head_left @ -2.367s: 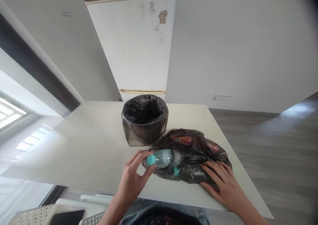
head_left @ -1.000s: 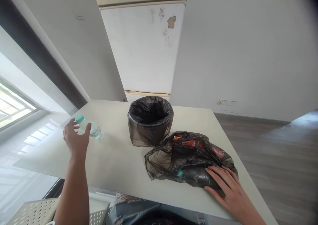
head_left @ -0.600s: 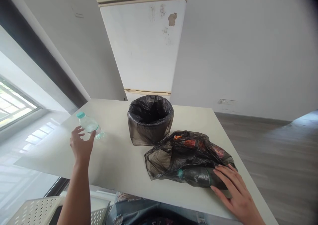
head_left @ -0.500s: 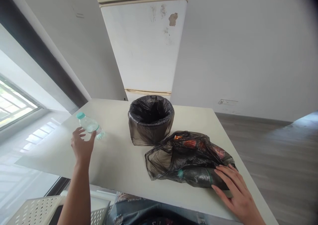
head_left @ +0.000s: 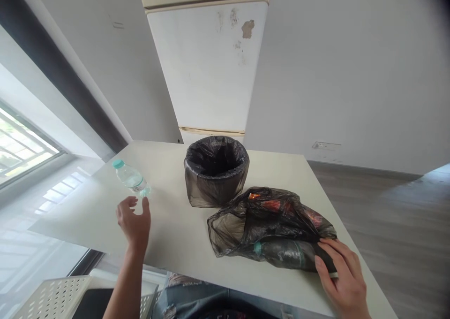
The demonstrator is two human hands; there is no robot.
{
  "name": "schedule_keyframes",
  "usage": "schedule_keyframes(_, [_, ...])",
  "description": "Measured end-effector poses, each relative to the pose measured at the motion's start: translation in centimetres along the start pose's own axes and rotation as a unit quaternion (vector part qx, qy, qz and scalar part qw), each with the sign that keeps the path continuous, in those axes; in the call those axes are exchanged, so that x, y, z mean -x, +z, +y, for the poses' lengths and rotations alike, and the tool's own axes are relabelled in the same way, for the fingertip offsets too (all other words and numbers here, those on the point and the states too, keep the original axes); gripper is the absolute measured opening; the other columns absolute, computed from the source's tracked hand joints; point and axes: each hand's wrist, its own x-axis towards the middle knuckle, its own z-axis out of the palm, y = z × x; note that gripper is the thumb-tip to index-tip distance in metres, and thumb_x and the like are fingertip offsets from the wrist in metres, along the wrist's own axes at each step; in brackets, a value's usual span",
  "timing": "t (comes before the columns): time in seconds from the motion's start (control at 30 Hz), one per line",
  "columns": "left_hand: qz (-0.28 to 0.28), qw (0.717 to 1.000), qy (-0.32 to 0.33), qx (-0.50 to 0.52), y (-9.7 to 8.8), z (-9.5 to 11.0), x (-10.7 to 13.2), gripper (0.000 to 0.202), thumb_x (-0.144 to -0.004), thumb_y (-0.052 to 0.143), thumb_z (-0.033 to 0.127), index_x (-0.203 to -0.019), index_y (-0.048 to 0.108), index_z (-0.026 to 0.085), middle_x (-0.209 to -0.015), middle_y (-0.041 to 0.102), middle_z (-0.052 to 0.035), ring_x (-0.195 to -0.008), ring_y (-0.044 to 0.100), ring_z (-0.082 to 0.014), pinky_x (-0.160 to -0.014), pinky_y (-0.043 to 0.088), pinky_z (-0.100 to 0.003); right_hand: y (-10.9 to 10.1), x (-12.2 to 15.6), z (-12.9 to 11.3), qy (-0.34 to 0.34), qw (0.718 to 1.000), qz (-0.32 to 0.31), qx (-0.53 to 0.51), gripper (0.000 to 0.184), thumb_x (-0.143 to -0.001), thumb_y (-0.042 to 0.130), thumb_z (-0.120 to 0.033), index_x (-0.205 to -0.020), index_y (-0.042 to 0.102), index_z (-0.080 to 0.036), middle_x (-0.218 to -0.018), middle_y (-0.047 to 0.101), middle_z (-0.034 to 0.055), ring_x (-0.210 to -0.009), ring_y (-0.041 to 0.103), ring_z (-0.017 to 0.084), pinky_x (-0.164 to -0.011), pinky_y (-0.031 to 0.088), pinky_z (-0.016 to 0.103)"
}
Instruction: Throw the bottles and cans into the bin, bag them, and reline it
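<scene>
A clear plastic bottle [head_left: 131, 177] with a teal cap lies on its side at the left of the table. My left hand [head_left: 135, 220] is just below its base, fingers apart with nothing between them; whether the thumb tip touches the bottle I cannot tell. On the right, a thin black plastic bag [head_left: 267, 216] lies spread out, with orange and red wrappers showing through. Inside its near side, a bottle with a teal cap [head_left: 281, 253] lies lengthwise. My right hand [head_left: 342, 272] rests on the bag's right end, its fingers spread over it.
A bin lined with a black bag [head_left: 214, 187] stands open-topped at the table's middle, touching or close to the loose bag. Behind the white table [head_left: 176, 234] stands a fridge [head_left: 207, 65]. A perforated cream basket [head_left: 49, 298] is below the near left edge.
My left hand has drawn back from around the bottle, down and right, leaving it lying on the table. My right hand has slid slightly right along the bag's end. The view has shifted a little.
</scene>
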Motion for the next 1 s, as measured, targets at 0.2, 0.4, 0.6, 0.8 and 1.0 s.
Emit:
schedule_keyframes(0.2, [-0.100, 0.957, 0.211, 0.172, -4.8, 12.5, 7.0, 0.007, -0.096, 0.064, 0.014, -0.097, 0.066, 0.021, -0.080, 0.069, -0.0004, -0.072, 0.066, -0.0139, -0.074, 0.051, -0.025, 0.5, 0.1, -0.1, 0.048, 0.998, 0.009, 0.049, 0.022, -0.101, 0.062, -0.030, -0.118, 0.067, -0.018, -0.116, 0.067, 0.0161, -0.106, 0.064, 0.034, -0.097, 0.051, 0.053])
schedule_keyframes(0.4, [-0.387, 0.848, 0.255, 0.256, -6.2, 20.7, 14.0, 0.019, -0.098, 0.056, 0.011, -0.107, 0.067, 0.023, -0.096, 0.073, -0.0060, -0.089, 0.069, -0.0202, -0.081, 0.057, -0.030, 0.6, -0.1, -0.3, 0.047, 0.997, -0.010, 0.057, 0.023, -0.102, 0.060, -0.033, -0.119, 0.066, -0.019, -0.118, 0.066, 0.0158, -0.108, 0.063, 0.034, -0.099, 0.050, 0.052])
schedule_keyframes(0.6, [-0.438, 0.868, 0.207, 0.108, -3.7, 21.1, 15.3, 0.034, -0.097, 0.053, 0.016, -0.130, 0.065, 0.019, -0.117, 0.072, -0.0134, -0.109, 0.069, -0.0311, -0.092, 0.059, -0.044, 0.6, -0.4, -0.3, 0.090, 0.994, -0.003, 0.065, 0.024, -0.105, 0.054, -0.037, -0.117, 0.066, -0.020, -0.118, 0.064, 0.0155, -0.109, 0.062, 0.033, -0.098, 0.050, 0.051])
schedule_keyframes(0.8, [-0.614, 0.774, 0.112, 0.107, -3.8, 21.9, 14.0, 0.029, -0.094, 0.042, 0.005, -0.089, 0.067, 0.020, -0.090, 0.072, -0.0072, -0.080, 0.070, -0.0211, -0.071, 0.049, -0.029, 0.6, -0.5, -0.4, 0.083, 0.995, -0.014, 0.055, 0.024, -0.105, 0.054, -0.037, -0.118, 0.065, -0.020, -0.118, 0.063, 0.0152, -0.109, 0.061, 0.033, -0.097, 0.050, 0.051])
schedule_keyframes(1.0, [-0.583, 0.755, 0.115, 0.279, -2.5, 21.9, 14.1, 0.034, -0.089, 0.038, 0.000, -0.086, 0.065, 0.020, -0.109, 0.070, -0.0078, -0.099, 0.066, -0.0191, -0.089, 0.048, -0.029, 0.7, -0.4, -0.3, 0.078, 0.995, -0.021, 0.052, 0.021, -0.105, 0.055, -0.035, -0.117, 0.065, -0.021, -0.118, 0.063, 0.0147, -0.109, 0.061, 0.033, -0.096, 0.051, 0.050])
